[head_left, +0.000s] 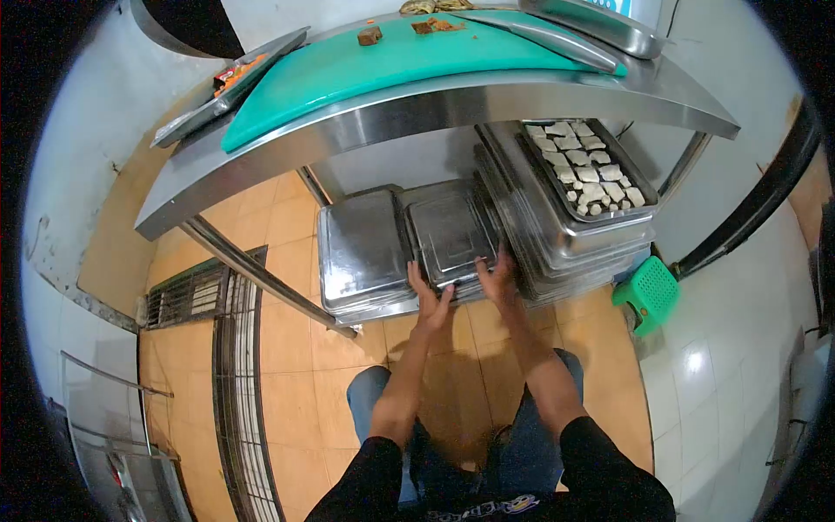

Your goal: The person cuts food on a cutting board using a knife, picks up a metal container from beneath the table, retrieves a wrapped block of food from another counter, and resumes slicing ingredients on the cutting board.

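On the lower shelf, a middle stack of dark metal trays (452, 228) lies upside down, its front edge toward me. My left hand (430, 300) is at the front left corner of this stack, thumb and fingers apart. Opposite it, my right hand (498, 280) is at the front right corner with its fingers spread. Both hands look close to or touching the tray edges; exact contact is unclear. To the left is another stack of upturned metal trays (365, 248). Beside my right hand rises a taller stack of silver trays (544, 222).
A dark tray (545, 177) of pale flat pieces tops the right stack. Above, the steel table (487, 104) carries a green cutting board (409, 74), brown chunks (370, 36) and a knife (557, 43). A green stool (648, 291) and a floor grate (235, 383) flank the shelf.
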